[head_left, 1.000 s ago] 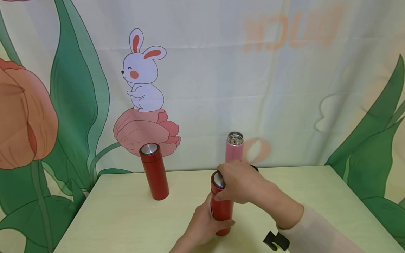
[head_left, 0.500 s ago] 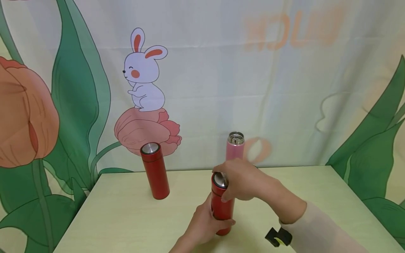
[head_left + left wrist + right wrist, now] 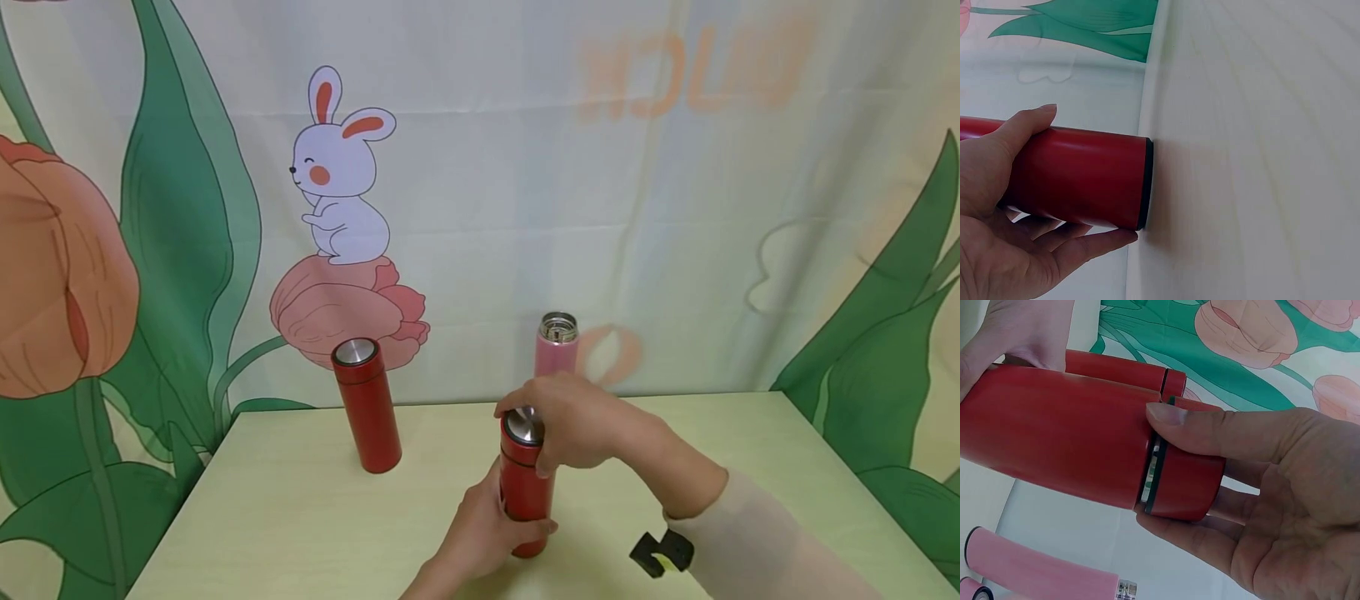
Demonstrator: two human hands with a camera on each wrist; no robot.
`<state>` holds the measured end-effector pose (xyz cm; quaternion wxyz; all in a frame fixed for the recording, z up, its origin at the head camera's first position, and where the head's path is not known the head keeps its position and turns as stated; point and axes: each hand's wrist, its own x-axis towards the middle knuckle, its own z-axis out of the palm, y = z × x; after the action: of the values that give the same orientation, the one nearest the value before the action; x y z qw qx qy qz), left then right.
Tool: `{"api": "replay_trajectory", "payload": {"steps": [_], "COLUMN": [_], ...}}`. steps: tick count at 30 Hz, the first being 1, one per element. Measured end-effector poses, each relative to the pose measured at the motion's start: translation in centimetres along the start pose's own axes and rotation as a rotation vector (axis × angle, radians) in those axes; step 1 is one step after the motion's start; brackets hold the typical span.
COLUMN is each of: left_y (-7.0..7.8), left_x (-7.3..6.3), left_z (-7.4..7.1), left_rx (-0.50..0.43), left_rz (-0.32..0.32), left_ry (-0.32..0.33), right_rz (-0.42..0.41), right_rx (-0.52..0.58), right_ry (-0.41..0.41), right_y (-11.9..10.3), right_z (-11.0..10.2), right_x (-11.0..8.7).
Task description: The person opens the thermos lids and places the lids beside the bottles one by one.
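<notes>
A red thermos (image 3: pixel 523 493) stands upright on the table, my left hand (image 3: pixel 480 525) wrapped round its lower body. The left wrist view shows the black-edged base (image 3: pixel 1146 184) right at the tabletop. My right hand (image 3: pixel 581 421) grips the thermos's red lid (image 3: pixel 1190 481) from above, thumb and fingers on opposite sides. Between lid and body, the right wrist view shows a narrow gap with a dark ring and a shiny strip. Behind the right hand rises a pink thermos (image 3: pixel 556 357) without a lid, its metal neck bare and its lower part hidden in the head view.
Another red thermos (image 3: pixel 367 417), with its lid on, stands farther back to the left. A small pink piece with a black rim (image 3: pixel 972 590) lies near the pink thermos. Behind the pale table (image 3: pixel 315 525) hangs a printed curtain (image 3: pixel 480 200).
My right hand has turned anticlockwise around the lid, its thumb moving right and its fingertips left. The left hand and the thermos body have stayed in place.
</notes>
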<state>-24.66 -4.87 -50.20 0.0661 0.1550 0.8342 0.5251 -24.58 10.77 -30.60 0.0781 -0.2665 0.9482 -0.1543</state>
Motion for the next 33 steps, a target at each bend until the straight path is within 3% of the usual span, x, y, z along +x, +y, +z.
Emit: {"api": "replay_trajectory", "payload": {"steps": [16,24,31,33], "left_y": [0.1,0.1,-0.1,-0.2], "left_x": [0.0,0.1,0.1,0.2], "left_z": [0.0,0.0,0.1,0.1], "left_rx": [0.014,0.01,0.024,0.019], "left_rz": [0.007,0.0,0.018,0.007], "left_ry": [0.009,0.003,0.015,0.011], "right_rz": [-0.061,-0.062,-0.119,-0.097], "right_rx": [0.021,0.031,0.057,0.06], "right_ry": [-0.05,-0.036,-0.038,-0.034], "right_y": [0.8,1.1,1.5,1.4], "right_z": [-0.2,0.0,0.2,0.2], "right_x": [0.1,0.0,-0.3,-0.4]}}
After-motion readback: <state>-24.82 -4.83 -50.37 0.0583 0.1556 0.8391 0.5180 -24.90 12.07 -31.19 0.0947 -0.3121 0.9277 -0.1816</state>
